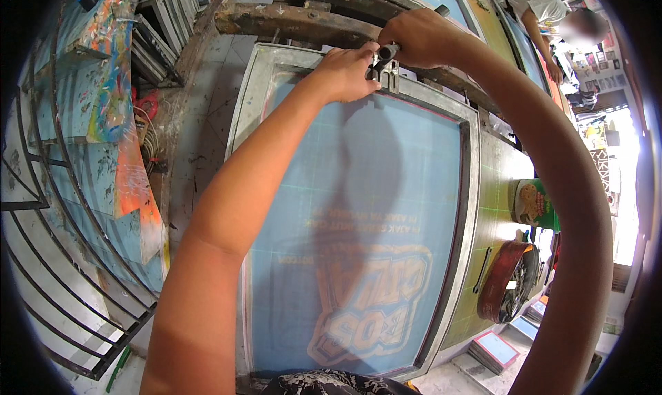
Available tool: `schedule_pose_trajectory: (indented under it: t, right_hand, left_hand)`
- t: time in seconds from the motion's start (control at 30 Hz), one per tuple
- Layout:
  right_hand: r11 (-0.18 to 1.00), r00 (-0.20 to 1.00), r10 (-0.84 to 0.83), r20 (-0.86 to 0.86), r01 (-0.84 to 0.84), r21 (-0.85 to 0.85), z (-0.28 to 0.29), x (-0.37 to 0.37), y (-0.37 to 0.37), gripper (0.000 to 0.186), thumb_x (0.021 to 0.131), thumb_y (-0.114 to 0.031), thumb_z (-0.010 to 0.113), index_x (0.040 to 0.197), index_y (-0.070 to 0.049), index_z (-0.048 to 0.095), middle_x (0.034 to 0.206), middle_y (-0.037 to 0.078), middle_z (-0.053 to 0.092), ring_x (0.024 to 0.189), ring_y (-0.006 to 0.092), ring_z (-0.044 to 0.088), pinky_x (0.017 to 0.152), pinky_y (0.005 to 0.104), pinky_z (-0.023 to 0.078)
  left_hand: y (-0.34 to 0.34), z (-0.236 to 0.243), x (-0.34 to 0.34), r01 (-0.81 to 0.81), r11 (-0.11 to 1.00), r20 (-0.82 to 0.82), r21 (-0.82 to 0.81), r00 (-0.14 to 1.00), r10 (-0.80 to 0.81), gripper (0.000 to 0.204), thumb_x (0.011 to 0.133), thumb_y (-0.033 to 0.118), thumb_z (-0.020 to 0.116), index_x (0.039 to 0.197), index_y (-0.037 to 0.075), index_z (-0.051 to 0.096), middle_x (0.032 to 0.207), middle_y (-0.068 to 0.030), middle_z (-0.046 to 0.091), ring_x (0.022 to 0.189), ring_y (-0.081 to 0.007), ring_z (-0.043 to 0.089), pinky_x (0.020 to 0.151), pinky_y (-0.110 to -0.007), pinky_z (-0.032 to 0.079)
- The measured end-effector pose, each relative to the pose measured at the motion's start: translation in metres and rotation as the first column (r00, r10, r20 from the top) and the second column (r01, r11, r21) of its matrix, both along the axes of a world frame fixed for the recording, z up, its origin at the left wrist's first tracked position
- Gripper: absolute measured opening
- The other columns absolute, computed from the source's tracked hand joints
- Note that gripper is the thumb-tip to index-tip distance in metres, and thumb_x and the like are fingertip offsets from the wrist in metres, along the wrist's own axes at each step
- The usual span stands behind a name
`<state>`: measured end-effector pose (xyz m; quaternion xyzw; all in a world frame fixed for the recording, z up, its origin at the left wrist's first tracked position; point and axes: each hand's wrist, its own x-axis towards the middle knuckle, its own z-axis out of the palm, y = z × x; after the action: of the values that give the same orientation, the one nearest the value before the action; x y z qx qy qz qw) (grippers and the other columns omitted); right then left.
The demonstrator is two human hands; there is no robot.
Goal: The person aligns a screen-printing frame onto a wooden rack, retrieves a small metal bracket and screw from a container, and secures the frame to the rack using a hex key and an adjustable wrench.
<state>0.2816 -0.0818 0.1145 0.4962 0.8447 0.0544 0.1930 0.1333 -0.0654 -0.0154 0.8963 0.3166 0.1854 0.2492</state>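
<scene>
A large screen-printing frame with a pale blue mesh lies before me, its mesh carrying faint lettering at the near end. At the far edge a metal clamp grips the frame's bar. My left hand holds the clamp's left side, its thumb and fingers pressed against the metal. Just to the right, my right hand is closed around a dark metal rod, whose round ends show on either side of the fist. Part of the clamp is hidden behind my fingers.
Worn wooden beams run behind the frame. Several stacked frames and a paint-stained blue board stand left, beside black metal bars. A green tub, a wrench and a round red tin lie right. Another person is at far right.
</scene>
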Motion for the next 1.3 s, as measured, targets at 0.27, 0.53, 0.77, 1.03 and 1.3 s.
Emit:
schedule_pose_trajectory:
  t: [0.27,0.53,0.77,1.03,1.3]
  right_hand:
    - [0.889,0.907,-0.388,0.162,0.415,-0.192,-0.01,-0.014,0.026,0.036,0.086,-0.038,0.061,0.089,-0.004,0.073,0.082,0.019,0.069,0.077,0.0342,0.068,0.071,0.0474,0.051]
    - [0.974,0.962,-0.221,-0.158,0.209,-0.091,0.016,0.01,-0.017,0.022,0.083,-0.024,0.064,0.093,-0.006,0.07,0.082,0.016,0.068,0.08,0.0365,0.065,0.074,0.0468,0.051]
    - [0.982,0.974,0.184,-0.135,-0.176,0.066,0.009,0.021,-0.014,0.018,0.077,-0.006,0.065,0.093,-0.01,0.071,0.088,0.009,0.067,0.093,0.029,0.063,0.088,0.0425,0.047]
    - [0.897,0.894,0.438,-0.096,-0.429,0.104,0.003,0.026,-0.006,0.017,0.07,-0.004,0.066,0.085,-0.011,0.069,0.083,0.002,0.065,0.091,0.0225,0.061,0.093,0.0386,0.042]
    - [0.983,0.99,0.141,-0.012,-0.139,0.121,-0.006,0.012,-0.002,0.015,0.081,-0.027,0.066,0.082,-0.015,0.074,0.071,0.011,0.067,0.07,0.0327,0.065,0.068,0.0423,0.05]
  left_hand:
    - [0.005,-0.011,0.006,0.009,0.998,0.101,-0.065,0.995,-0.002,0.069,0.082,0.027,0.073,0.139,0.006,0.041,0.132,-0.0198,0.059,0.122,-0.0408,0.055,0.104,-0.046,0.044]
    - [0.002,0.001,0.004,0.039,0.992,0.073,-0.118,0.997,-0.03,0.068,0.081,0.026,0.073,0.138,0.006,0.041,0.125,-0.022,0.062,0.116,-0.0424,0.057,0.1,-0.046,0.044]
    - [0.001,-0.001,0.004,0.021,0.998,0.048,-0.06,0.999,-0.018,0.069,0.081,0.027,0.073,0.137,0.005,0.038,0.124,-0.0232,0.062,0.116,-0.0421,0.058,0.1,-0.047,0.044]
    - [0.007,-0.009,0.003,0.076,0.997,0.136,-0.011,0.988,-0.074,0.065,0.081,0.027,0.073,0.132,0.005,0.04,0.122,-0.0222,0.063,0.112,-0.0436,0.058,0.097,-0.048,0.044]
    - [0.006,-0.01,0.002,0.084,0.995,0.133,0.044,0.987,-0.09,0.065,0.081,0.031,0.071,0.133,0.002,0.044,0.118,-0.0205,0.065,0.11,-0.0379,0.061,0.098,-0.046,0.044]
